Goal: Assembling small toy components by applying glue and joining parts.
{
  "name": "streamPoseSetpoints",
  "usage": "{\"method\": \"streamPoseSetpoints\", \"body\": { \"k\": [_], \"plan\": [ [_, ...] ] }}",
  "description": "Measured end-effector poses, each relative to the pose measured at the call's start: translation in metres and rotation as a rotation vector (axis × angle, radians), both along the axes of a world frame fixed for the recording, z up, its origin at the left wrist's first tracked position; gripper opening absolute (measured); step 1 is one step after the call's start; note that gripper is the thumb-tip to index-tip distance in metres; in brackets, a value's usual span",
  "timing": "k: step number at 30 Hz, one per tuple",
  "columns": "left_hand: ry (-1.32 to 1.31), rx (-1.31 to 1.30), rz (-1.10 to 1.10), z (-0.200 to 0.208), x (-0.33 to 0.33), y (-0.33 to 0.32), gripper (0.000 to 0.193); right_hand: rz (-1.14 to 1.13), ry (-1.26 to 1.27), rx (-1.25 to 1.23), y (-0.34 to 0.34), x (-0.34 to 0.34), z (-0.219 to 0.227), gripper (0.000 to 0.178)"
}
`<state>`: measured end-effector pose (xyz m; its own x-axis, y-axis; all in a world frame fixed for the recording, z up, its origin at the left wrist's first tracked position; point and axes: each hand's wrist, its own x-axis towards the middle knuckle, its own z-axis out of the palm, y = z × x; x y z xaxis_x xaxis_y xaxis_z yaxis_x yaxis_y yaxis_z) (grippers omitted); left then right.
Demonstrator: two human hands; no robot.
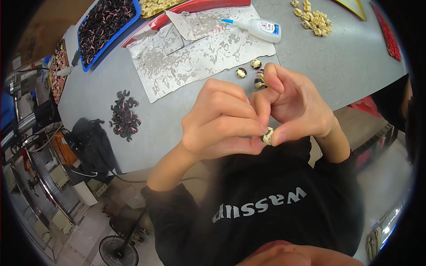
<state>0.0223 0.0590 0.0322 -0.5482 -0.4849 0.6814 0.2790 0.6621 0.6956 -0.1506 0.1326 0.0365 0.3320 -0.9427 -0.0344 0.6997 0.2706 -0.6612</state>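
Close to my body, a small rounded cream-and-black piece (267, 136) is held between both hands. My left hand (224, 122) is closed, its thumb and fingertips pressed on the piece's left side. The thumb of my right hand (301, 104) presses from the right, with its index finger curled above. Just beyond my fingers, several similar cream-and-black balls (241, 72) lie on the grey table; my right hand partly hides some. A pile of small curved black and pink pieces (124, 116) sits to the left. Cream cube-like pieces (316, 22) are heaped at the far right.
A white glue bottle with a blue tip (264, 29) lies on a stained white cardboard sheet (155, 82). Behind stand a blue tray (84, 66) of black and pink pieces and a red-edged tray (204, 5). A black bag (93, 144) hangs by the table's left edge.
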Motion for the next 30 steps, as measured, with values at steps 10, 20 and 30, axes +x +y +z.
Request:
{"method": "streamPoseSetpoints", "body": {
  "k": [10, 20, 30],
  "plan": [
    [-0.015, -0.026, -0.039, -0.001, 0.0, -0.001, 0.038, 0.013, 0.021, 0.025, 0.001, -0.002, 0.001, 0.054],
    [0.034, 0.116, -0.049, -0.001, -0.001, 0.005, 0.038, 0.006, 0.065, 0.1, -0.001, -0.001, 0.011, 0.067],
    [0.077, 0.019, 0.012, -0.004, -0.004, 0.006, 0.033, 0.008, 0.076, 0.112, 0.0, -0.001, 0.008, 0.066]
  ]
}}
